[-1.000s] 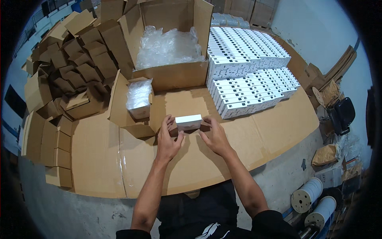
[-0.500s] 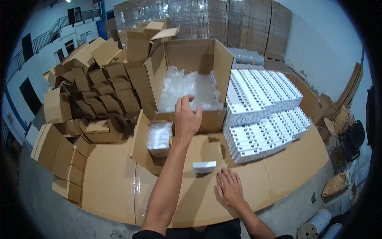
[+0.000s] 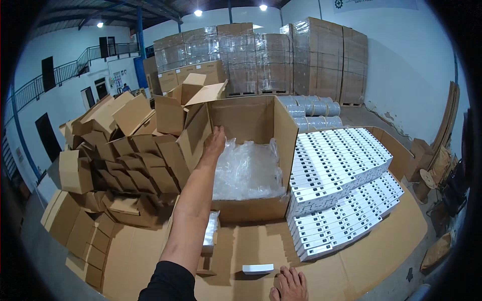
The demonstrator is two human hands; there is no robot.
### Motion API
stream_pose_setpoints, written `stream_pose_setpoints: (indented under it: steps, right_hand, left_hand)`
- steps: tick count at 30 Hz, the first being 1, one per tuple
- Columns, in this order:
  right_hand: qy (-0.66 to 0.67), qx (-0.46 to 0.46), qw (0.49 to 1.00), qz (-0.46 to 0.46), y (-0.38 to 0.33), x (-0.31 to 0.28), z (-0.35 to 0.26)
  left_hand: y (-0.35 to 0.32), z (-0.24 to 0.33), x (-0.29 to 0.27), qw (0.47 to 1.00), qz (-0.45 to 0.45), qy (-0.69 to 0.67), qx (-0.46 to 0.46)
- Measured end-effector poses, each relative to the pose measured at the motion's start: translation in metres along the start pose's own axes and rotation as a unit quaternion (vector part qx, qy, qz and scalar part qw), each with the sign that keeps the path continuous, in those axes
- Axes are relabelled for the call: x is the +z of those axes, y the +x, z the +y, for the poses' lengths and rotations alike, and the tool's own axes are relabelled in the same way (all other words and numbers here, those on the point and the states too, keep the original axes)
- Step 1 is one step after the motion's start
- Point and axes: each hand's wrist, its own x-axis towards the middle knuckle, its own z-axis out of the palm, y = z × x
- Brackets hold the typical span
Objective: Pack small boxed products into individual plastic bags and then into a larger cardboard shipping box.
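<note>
My left hand reaches far forward into the large open cardboard box, near its left inner wall. Its fingers look bunched and are partly hidden, so their grip is unclear. Beside it, a pile of clear plastic bags fills the bottom of that box. Palm down on the cardboard-covered table, my right hand rests with fingers outstretched and nothing held. Just left of its fingertips lies a small white box. Under my left forearm, a smaller open carton holds clear-wrapped items, partly covered by the arm.
On the right, small white boxes are stacked in stepped rows. Open brown cartons crowd the left side. Behind the table stand wire spools and tall wrapped pallets. The cardboard table top spreads across the front.
My left hand has moved forward and left, from above the large box's front edge to its left inner wall. The view has tilted upward. My right hand stays by the small white box.
</note>
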Motion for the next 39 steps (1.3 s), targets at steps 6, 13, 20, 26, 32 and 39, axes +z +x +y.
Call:
stream_pose_setpoints:
  steps: [6,13,20,26,32,39]
  right_hand:
    - [-0.008,0.012,1.000,-0.005,0.004,-0.002,-0.005]
    - [-0.025,0.008,0.999,-0.030,0.003,-0.003,-0.001]
    - [0.007,-0.010,1.000,-0.011,-0.002,0.005,0.013]
    - [0.287,0.040,0.956,0.036,-0.002,-0.015,0.003]
    - [0.643,0.079,0.762,-0.001,-0.015,-0.016,-0.048]
    - [0.623,0.180,0.760,0.040,-0.026,0.014,-0.043]
  left_hand:
    - [0.021,-0.035,0.011,0.997,-0.018,0.002,-0.075]
    - [0.006,0.033,-0.072,0.975,0.114,-0.191,-0.005]
    - [-0.135,0.125,-0.173,0.916,0.040,-0.383,-0.109]
    - [-0.322,0.159,-0.227,0.820,-0.039,-0.542,-0.179]
    - [-0.469,0.189,-0.206,0.746,-0.103,-0.594,-0.282]
    - [-0.521,0.196,-0.200,0.707,-0.139,-0.578,-0.383]
